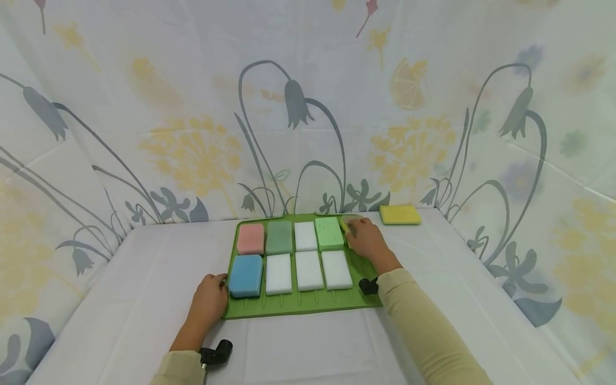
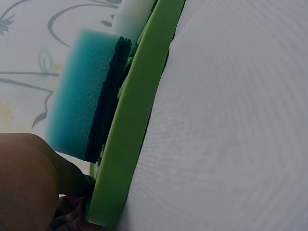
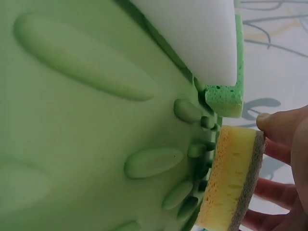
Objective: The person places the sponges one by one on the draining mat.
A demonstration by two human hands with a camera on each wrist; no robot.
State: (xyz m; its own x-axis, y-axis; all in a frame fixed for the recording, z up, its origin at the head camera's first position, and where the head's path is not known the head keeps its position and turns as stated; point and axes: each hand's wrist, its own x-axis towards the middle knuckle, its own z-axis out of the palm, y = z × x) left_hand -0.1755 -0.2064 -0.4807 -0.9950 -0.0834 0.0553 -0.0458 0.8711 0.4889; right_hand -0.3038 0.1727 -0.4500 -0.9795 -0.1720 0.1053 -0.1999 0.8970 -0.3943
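Observation:
A green ridged tray (image 1: 298,309) lies on the white-covered table with sponges in two rows. My left hand (image 1: 209,299) grips its left edge beside the blue sponge (image 1: 245,274), whose dark scouring side faces down. At the tray's far right corner, my right hand (image 1: 368,240) holds a yellow sponge with a grey layer (image 3: 231,178) between thumb and fingers. In the right wrist view this sponge stands over the tray's ridges, apart from the light green sponge (image 1: 329,232). Whether it touches the tray, I cannot tell.
The back row also has a pink sponge (image 1: 251,239), a dark green one (image 1: 279,237) and a white block (image 1: 305,236). Several white blocks (image 1: 309,270) fill the front row. Behind the tray's right corner lies another yellow sponge (image 1: 400,214), near the patterned curtain (image 1: 298,176).

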